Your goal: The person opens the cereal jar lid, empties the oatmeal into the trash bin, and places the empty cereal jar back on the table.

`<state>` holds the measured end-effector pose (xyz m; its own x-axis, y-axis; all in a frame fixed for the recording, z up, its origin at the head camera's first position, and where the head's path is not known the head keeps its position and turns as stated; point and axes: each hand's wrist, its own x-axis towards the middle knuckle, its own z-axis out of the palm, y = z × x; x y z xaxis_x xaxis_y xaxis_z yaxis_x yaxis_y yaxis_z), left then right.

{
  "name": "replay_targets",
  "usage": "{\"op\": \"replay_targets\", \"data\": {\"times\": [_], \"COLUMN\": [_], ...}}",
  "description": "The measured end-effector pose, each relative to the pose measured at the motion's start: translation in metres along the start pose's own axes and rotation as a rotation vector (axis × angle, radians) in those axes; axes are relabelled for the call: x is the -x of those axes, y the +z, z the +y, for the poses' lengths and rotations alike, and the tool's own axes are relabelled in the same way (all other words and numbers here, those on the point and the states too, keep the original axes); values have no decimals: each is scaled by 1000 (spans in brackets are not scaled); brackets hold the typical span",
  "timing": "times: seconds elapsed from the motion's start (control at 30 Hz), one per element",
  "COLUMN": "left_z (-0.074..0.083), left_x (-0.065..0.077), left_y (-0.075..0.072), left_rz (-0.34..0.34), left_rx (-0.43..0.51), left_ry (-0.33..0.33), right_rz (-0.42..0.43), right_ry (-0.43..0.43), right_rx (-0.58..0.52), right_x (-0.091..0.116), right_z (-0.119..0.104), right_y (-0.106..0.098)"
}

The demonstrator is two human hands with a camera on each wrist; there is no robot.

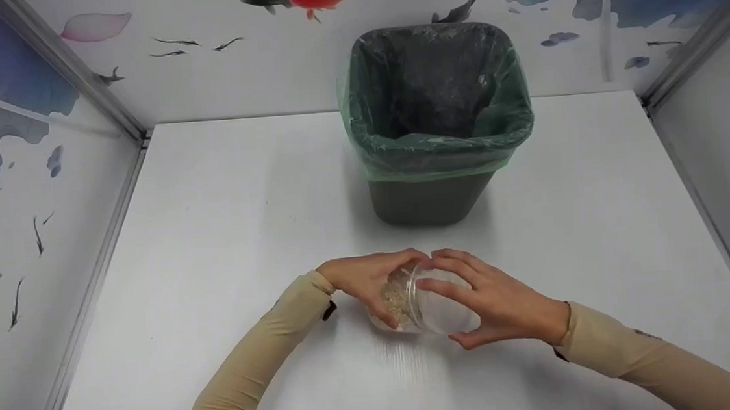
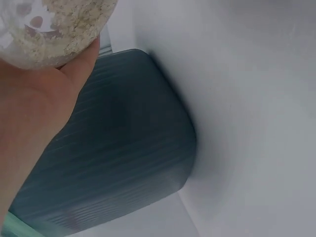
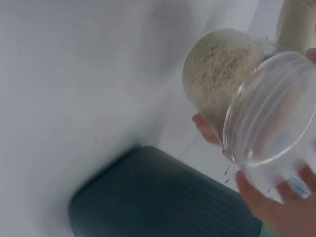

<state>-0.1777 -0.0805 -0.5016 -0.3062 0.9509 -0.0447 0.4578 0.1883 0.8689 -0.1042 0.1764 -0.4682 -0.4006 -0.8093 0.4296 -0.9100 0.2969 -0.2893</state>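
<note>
A clear jar [image 1: 397, 299] with pale, flaky contents lies tipped onto its side between the hands. My left hand [image 1: 363, 278] grips its left end, thumb in front and fingers over the far side. The flakes [image 2: 81, 22] show through the wall in the left wrist view. My right hand [image 1: 506, 301] curls its fingers and thumb around the clear, ridged right end [image 3: 274, 111]; I cannot tell whether that part is a lid or a second jar. In the right wrist view the flakes [image 3: 217, 74] sit in the half away from the right hand.
A dark bin [image 1: 430, 200] lined with a green plastic bag [image 1: 439, 157] stands just beyond the hands. White panels [image 1: 212, 80] printed with fish close off the back and sides of the white table [image 1: 210, 230].
</note>
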Motion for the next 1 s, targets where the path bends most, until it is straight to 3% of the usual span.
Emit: {"op": "replay_targets", "data": {"times": [0.1, 0.17, 0.4, 0.63, 0.87, 1.0], "left_z": [-6, -10, -11, -6, 1, 6], "left_x": [9, 16, 33, 46, 64, 74], "left_y": [-1, -1, -2, -9, -19, -28], "left_rz": [21, 46, 118, 212, 305, 358], "left_rx": [-3, 2, 20, 9, 7, -1], "left_ry": [-52, -78, -90, -91, -71, -77], "right_rz": [-14, -24, -124, -149, -291, -342], "right_ry": [-27, 6, 221, 411, 718, 811], "right_rx": [46, 62, 111, 131, 22, -17], "right_x": [5, 10, 39, 74, 104, 113], "right_z": [5, 10, 42, 94, 127, 137], "right_y": [-9, -15, -17, -17, -30, -34]}}
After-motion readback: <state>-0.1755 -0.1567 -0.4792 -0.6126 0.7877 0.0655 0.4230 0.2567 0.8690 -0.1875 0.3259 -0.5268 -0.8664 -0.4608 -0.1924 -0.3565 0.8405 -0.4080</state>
